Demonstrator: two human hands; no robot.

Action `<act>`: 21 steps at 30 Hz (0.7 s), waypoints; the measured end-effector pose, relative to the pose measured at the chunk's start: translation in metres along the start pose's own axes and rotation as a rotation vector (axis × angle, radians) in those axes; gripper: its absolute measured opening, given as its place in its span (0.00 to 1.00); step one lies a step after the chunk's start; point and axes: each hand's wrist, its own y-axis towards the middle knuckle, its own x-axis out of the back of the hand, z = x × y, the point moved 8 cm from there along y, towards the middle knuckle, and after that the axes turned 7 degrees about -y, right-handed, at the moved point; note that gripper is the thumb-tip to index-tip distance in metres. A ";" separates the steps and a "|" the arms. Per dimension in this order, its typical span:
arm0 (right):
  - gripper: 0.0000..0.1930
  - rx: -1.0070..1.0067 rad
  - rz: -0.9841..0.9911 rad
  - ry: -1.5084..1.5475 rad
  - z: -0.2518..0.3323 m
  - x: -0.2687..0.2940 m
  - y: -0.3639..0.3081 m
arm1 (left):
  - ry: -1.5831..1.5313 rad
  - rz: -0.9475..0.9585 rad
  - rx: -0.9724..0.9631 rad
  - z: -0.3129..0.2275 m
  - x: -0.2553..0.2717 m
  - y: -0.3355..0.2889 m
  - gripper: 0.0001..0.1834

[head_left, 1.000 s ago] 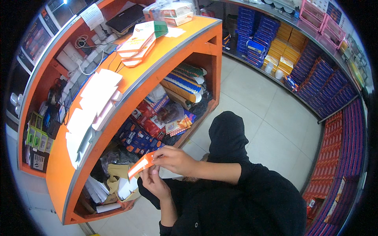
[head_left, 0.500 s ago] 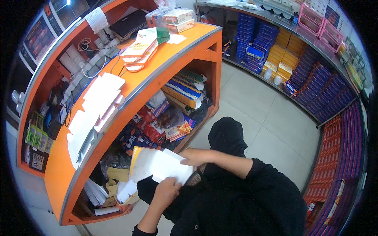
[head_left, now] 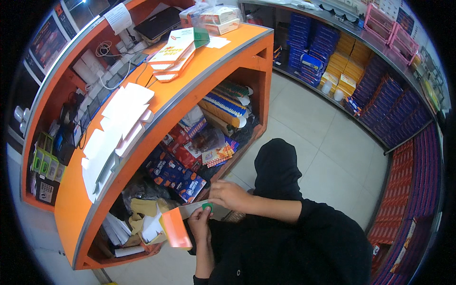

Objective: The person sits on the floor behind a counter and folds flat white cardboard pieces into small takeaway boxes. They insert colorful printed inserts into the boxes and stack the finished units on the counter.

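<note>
Beside one counter (head_left: 71, 209): left hand (head_left: 201, 222) gripping one carton (head_left: 177, 229), right hand (head_left: 231, 195) alongside.

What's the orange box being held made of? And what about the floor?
The orange box looks like thin card, perhaps coated: crisp folds and a pale sheen show. The floor looks like smooth ceramic or stone tile, slightly shiny: straight joints divide pale slabs.

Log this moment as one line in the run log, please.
left hand: gripping orange-sided carton | right hand: at carton's edge | orange counter: white card pieces on top
</note>
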 end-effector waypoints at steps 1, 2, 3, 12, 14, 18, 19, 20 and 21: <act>0.09 0.009 -0.110 -0.092 0.001 0.011 -0.002 | -0.119 -0.003 0.026 0.006 -0.001 0.001 0.04; 0.08 0.071 -0.026 -0.173 0.009 0.001 -0.001 | -0.146 0.016 0.072 0.010 -0.001 0.001 0.05; 0.08 0.057 -0.035 -0.137 0.008 0.002 -0.002 | -0.238 0.010 0.052 0.009 -0.002 0.001 0.08; 0.07 -0.079 0.020 0.193 -0.013 -0.004 0.002 | -0.351 0.131 0.058 -0.003 -0.012 -0.005 0.09; 0.07 -0.035 -0.007 0.129 -0.010 -0.002 0.001 | -0.371 0.142 0.032 -0.005 -0.012 -0.003 0.09; 0.09 0.033 -0.037 0.015 -0.002 -0.001 0.001 | -0.353 0.127 0.046 -0.007 -0.012 0.001 0.09; 0.09 0.043 -0.042 -0.010 0.002 -0.001 0.001 | -0.346 0.115 0.033 -0.009 -0.011 0.002 0.09; 0.09 0.040 -0.035 -0.033 0.004 -0.002 0.001 | -0.350 0.097 0.001 -0.013 -0.010 0.002 0.09; 0.10 0.010 0.023 -0.062 0.004 -0.006 0.001 | -0.313 0.096 0.017 -0.013 -0.010 0.001 0.07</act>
